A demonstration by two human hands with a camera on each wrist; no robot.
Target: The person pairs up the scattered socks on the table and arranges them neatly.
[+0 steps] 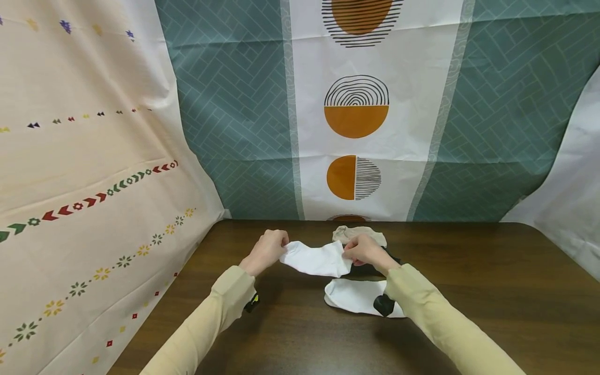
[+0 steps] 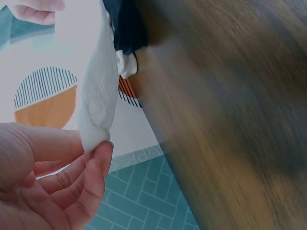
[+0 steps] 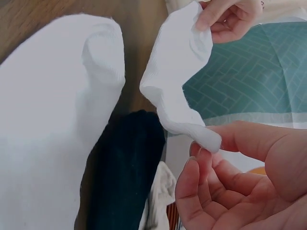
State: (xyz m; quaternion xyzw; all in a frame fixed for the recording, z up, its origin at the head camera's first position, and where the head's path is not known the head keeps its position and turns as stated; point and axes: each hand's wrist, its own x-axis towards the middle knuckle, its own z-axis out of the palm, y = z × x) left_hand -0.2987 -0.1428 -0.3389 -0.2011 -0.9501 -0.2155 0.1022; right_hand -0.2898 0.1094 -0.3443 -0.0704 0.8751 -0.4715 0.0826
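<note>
A white sock (image 1: 315,260) is stretched between both hands above the table. My left hand (image 1: 270,249) pinches one end of it between thumb and fingers; in the left wrist view the sock (image 2: 98,96) hangs edge-on from that pinch. At the other end my right hand (image 1: 367,251) pinches the fabric, and the right wrist view shows the sock's corner (image 3: 208,138) between thumb and fingertips. A second white sock (image 1: 353,295) lies flat on the table, partly under the right forearm. Behind the right hand lie a beige sock (image 1: 358,234) and a black sock (image 3: 124,167).
The dark wooden table (image 1: 469,271) reaches back to a patterned curtain (image 1: 234,114) in teal and white. A cream cloth with printed motifs (image 1: 94,172) hangs along the left side. Both wrists carry a dark strapped device (image 1: 384,305).
</note>
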